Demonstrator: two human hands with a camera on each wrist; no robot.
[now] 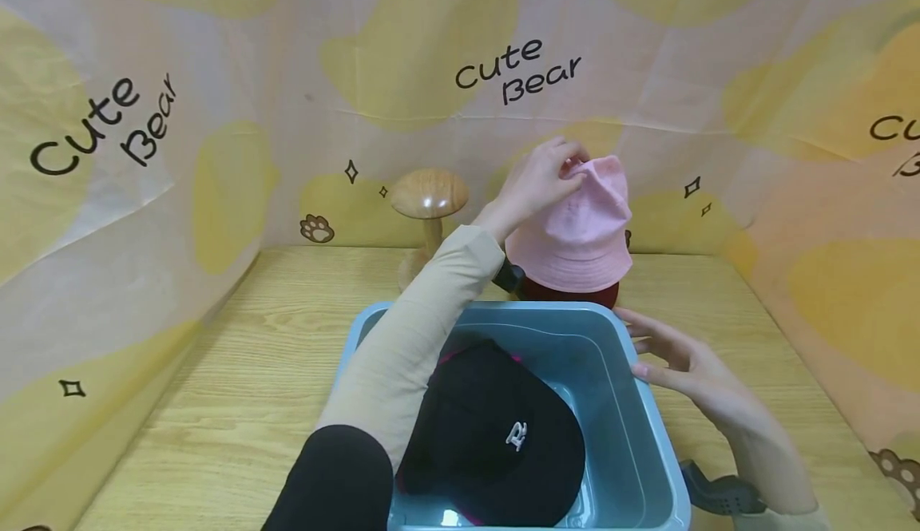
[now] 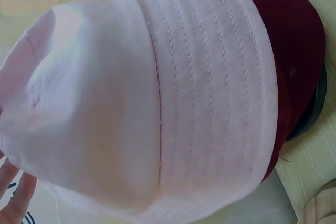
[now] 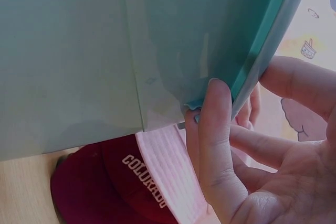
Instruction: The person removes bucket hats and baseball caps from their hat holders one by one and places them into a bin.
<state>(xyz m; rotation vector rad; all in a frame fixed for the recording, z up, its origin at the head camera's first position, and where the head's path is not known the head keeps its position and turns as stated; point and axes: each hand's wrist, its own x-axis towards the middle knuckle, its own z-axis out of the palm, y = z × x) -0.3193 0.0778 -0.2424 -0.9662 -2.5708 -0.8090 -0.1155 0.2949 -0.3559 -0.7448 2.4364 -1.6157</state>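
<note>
Gripping one pink hat in left hand, one bin in right hand; COLORADO legible on one maroon cap, right-wrist only.

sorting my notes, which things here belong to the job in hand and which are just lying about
In the job, it seems:
pink bucket hat, held by the fingers of the left hand
blue bin, touched by the right hand
black cap, in the bin
dark red cap, under the pink hat

Just lying about:
wooden mushroom-shaped stand, untouched
patterned cloth
</note>
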